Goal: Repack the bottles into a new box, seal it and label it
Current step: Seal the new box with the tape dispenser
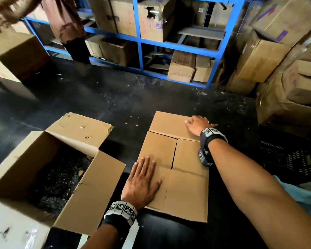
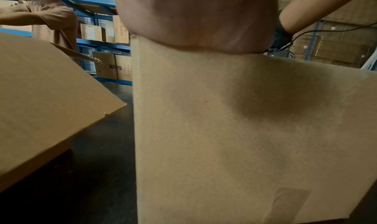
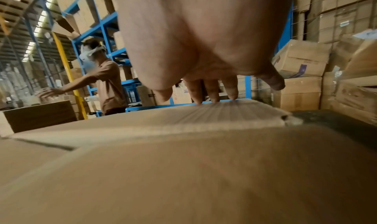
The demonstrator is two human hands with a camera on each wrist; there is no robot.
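Note:
A plain brown cardboard box (image 1: pixel 187 187) stands on the dark floor in front of me with its flaps folded inward. My left hand (image 1: pixel 142 180) lies flat, fingers straight, on the near-left flap (image 2: pixel 224 130). My right hand (image 1: pixel 197 124) presses flat on the far flap (image 3: pixel 204 114), its fingers (image 3: pixel 212 92) spread near the flap's far edge. To the left stands a second, larger cardboard box (image 1: pixel 43 177) with its flaps open and a dark inside. No bottles show in any view.
Blue metal shelving (image 1: pixel 140 42) holding cartons runs along the back. Stacked cartons (image 1: pixel 285 60) lean at the right. Another person (image 3: pixel 106 79) in a brown shirt stands by the shelving at the left. A black crate (image 1: pixel 291 159) sits at the right.

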